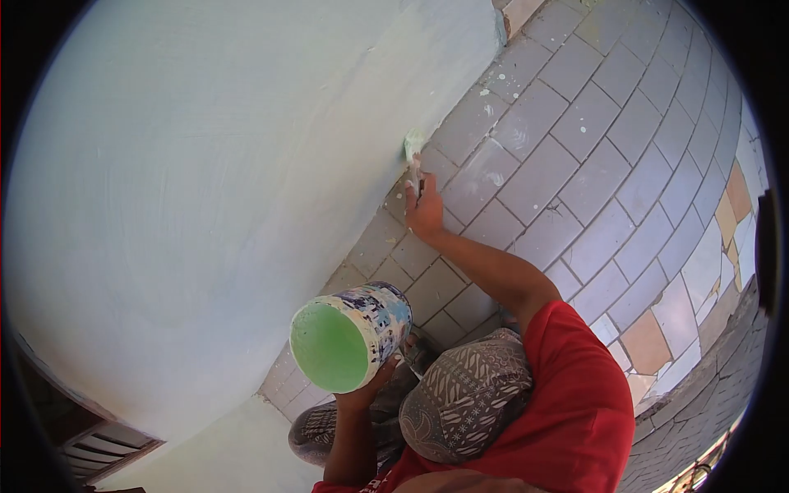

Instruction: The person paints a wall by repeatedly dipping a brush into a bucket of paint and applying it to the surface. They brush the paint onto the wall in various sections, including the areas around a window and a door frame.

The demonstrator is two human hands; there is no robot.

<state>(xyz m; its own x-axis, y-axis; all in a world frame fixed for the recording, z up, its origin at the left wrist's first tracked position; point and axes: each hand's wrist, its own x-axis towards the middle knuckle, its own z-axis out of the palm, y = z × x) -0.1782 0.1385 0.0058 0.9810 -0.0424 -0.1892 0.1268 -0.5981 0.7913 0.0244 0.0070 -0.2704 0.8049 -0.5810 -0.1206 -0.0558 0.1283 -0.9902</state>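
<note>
My right hand point(425, 212) is closed around the handle of a paintbrush point(412, 149). The pale, paint-covered bristles touch the bottom of the light-coloured wall point(205, 164), right where it meets the tiled floor point(526, 123). Closer to my body, my left hand point(367, 389) grips a paint-smeared bucket point(386, 316) from below and the side. The bucket is tilted with its mouth toward the wall, and its inside is pale green. Part of my left hand's fingers is hidden behind the bucket.
White paint spots and smears mark the floor tiles near the wall. My patterned-cloth knees point(468, 398) are bent under my arms. Irregular coloured tile pieces point(647, 341) edge the floor at right. A brown slatted frame point(115, 444) shows at lower left.
</note>
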